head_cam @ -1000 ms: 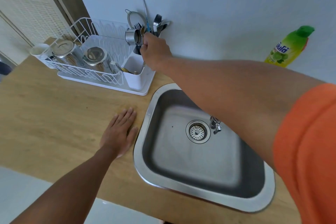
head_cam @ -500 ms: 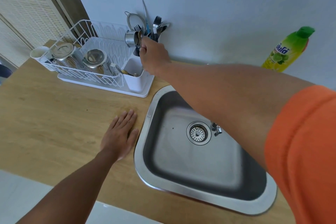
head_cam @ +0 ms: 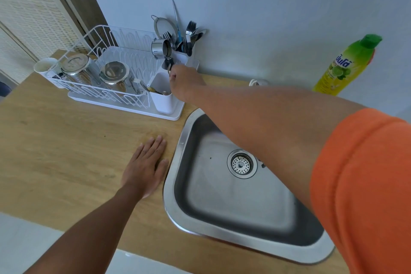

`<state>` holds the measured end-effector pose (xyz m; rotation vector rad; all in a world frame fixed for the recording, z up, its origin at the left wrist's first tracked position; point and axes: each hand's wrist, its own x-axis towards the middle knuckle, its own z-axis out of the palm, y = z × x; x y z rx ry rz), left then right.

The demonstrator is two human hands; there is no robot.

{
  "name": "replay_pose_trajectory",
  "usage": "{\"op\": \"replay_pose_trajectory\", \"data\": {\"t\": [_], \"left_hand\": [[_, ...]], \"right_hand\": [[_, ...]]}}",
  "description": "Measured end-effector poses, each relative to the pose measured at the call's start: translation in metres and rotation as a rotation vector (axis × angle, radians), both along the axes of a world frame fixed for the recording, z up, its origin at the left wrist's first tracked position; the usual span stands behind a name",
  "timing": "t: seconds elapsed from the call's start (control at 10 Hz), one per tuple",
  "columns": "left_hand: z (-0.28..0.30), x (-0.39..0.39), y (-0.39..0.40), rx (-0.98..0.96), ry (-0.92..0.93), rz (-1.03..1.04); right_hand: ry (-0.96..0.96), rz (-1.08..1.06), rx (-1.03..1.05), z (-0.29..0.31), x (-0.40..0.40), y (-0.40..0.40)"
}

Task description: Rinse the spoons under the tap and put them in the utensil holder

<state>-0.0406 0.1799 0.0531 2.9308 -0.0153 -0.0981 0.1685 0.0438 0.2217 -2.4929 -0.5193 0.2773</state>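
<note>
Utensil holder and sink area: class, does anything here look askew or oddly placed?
Yes: a small steel cup lies tipped sideways atop the utensil holder, mouth facing the cutlery, rather than standing upright.

The dish rack stands on the counter left of the sink.

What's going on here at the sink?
A person is putting cutlery away. Their right hand reaches over the white utensil holder at the end of the dish rack, pinching what looks like a utensil handle; the rest of it is hard to make out. Their left hand lies flat on the wooden counter beside the sink, which holds no dishes.
</note>
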Motion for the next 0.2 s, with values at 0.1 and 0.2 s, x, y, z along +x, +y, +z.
{"op": "replay_pose_trajectory", "data": {"t": [0.1,0.2], "left_hand": [[-0.001,0.001,0.000,-0.021,-0.024,0.000],[0.001,0.000,0.000,-0.026,-0.023,0.003]], "right_hand": [[0.007,0.003,-0.070,-0.005,-0.003,-0.008],[0.042,-0.054,-0.082,-0.017,-0.011,-0.018]]}}
